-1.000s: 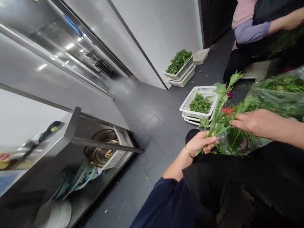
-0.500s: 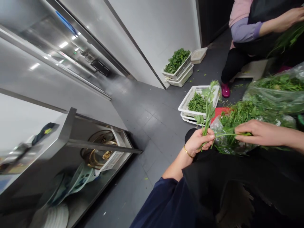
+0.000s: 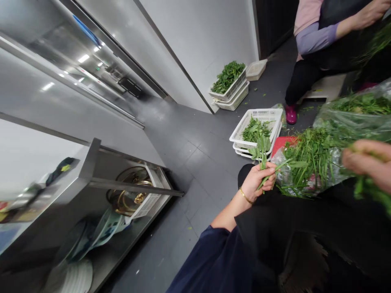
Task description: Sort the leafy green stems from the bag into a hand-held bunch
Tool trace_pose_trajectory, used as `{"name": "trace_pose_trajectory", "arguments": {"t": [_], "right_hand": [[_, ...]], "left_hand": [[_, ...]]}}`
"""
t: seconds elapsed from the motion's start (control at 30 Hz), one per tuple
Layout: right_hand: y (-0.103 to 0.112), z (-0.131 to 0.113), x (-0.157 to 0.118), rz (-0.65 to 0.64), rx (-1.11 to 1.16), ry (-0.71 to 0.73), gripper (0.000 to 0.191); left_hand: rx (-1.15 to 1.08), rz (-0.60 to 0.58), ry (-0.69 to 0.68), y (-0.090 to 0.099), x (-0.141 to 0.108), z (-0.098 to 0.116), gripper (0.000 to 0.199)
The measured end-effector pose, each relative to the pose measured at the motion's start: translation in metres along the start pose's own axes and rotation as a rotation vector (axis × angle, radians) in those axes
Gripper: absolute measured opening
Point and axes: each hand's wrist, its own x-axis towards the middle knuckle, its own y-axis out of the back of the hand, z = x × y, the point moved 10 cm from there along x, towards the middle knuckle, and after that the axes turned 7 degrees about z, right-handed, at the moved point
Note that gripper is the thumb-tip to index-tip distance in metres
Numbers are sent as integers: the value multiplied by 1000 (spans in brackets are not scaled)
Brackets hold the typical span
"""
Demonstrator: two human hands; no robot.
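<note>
My left hand [image 3: 259,180], with a gold bracelet at the wrist, is closed around a small bunch of leafy green stems [image 3: 262,151]. The leaves point up and away over the near edge of a white perforated basket [image 3: 240,126] that has cut greens in it. Farther right, my right hand [image 3: 366,160] is smeared by motion, its fingers curled around leafy greens [image 3: 374,193] that hang below it. Between the hands lies a pile of loose green stems [image 3: 317,156] on clear plastic.
A red board or tray [image 3: 284,141] shows beside the pile. Bagged greens [image 3: 351,122] lie at the right, near a co-worker's knee [image 3: 301,83]. Stacked baskets [image 3: 233,101] stand by the wall. A metal shelf [image 3: 137,185] with lids and dishes is at the left.
My right hand has moved right, away from my left hand, carrying greens with it. The bunch in my left hand now looks shorter. The co-worker's hand has shifted slightly.
</note>
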Motion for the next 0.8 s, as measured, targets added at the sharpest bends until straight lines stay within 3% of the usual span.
{"name": "trace_pose_trajectory", "arguments": {"t": [0.1, 0.2, 0.3, 0.37, 0.43, 0.53, 0.67, 0.8], "right_hand": [[-60, -35, -17, -137, -68, 198, 41], [-103, -68, -27, -69, -140, 449, 35], [-121, -94, -38, -74, -114, 669, 32], [-115, -103, -43, -76, -69, 732, 32], [-97, -103, -37, -15, -39, 668, 28], [-78, -86, -18, 58, -45, 443, 27], [-92, -67, -2, -75, 39, 241, 44], [-98, -59, 4, -189, 244, 70, 43]], "left_hand": [[-7, -6, 1, -5, 0, -1, 38], [-17, 29, -38, -6, 0, 1, 37], [-51, 125, -159, 4, -1, 12, 38], [-91, 144, -189, 9, -2, 18, 37], [-129, 115, -148, 9, -1, 18, 37], [-144, 63, -80, 4, -1, 15, 37], [-71, 24, -80, -4, -4, 13, 39], [79, 62, -133, -1, -7, 13, 39]]}}
